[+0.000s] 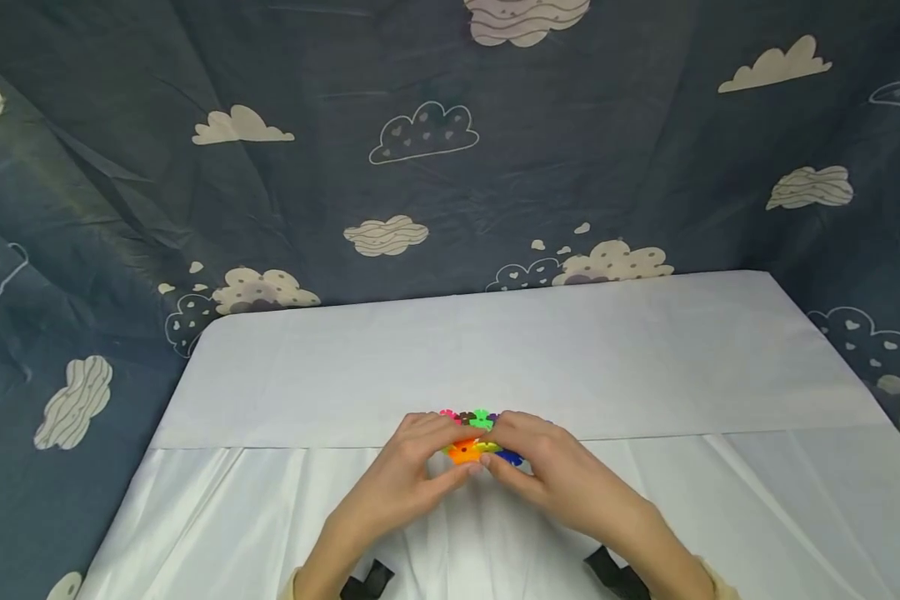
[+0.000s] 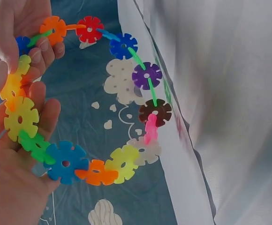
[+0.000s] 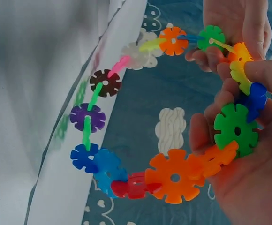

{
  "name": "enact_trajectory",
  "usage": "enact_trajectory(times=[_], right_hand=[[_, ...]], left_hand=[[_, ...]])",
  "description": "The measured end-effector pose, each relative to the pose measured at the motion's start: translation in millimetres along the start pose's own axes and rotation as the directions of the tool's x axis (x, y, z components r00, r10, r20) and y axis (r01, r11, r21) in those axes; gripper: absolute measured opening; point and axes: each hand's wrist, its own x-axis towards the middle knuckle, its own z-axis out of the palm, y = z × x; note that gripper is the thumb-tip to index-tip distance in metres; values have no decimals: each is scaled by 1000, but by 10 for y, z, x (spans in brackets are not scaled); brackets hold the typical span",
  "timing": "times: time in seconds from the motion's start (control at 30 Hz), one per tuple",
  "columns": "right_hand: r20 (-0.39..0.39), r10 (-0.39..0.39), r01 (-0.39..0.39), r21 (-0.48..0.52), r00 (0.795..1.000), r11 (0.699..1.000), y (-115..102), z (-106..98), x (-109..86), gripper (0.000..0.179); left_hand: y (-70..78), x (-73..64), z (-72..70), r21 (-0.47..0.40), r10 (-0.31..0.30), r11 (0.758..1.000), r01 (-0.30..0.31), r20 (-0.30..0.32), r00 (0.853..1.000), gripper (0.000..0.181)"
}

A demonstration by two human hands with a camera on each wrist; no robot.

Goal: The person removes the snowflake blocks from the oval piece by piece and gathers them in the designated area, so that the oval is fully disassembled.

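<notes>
Several notched plastic snowflake discs in bright colours link into a closed ring (image 1: pixel 465 454). My left hand (image 1: pixel 414 468) and right hand (image 1: pixel 551 467) hold its near side from opposite ends, thumbs almost meeting. In the left wrist view the left thumb and fingers pinch a yellow-orange stretch, and a blue disc (image 2: pixel 58 159) lies beside the palm. A green disc (image 3: pixel 227 124) rests against the right fingers in the right wrist view, where the thumb presses on the yellow disc (image 3: pixel 238 77). Opposite the hands, brown and purple discs (image 3: pixel 98 121) hang free of them.
A white cloth covers the table (image 1: pixel 495 358), with a crease across it. Dark blue curtains (image 1: pixel 307 183) printed with clouds stand behind and at the sides. Black straps (image 1: pixel 367 581) show near both wrists.
</notes>
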Motion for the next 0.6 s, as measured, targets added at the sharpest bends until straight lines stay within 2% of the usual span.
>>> enact_trajectory(times=[0.23,0.37,0.6], right_hand=[[-82,-136,132,-44,987,990,53,85,22,15],[-112,-175,171,-42,978,984,93,132,40,11],[-134,-221,216,-53,966,975,140,196,70,6]], left_hand=[[-13,-11,11,-28,-23,999,23,-1,1000,27],[-43,-19,19,-60,-43,997,43,7,999,27],[-85,-34,11,-108,-114,987,118,41,993,30]])
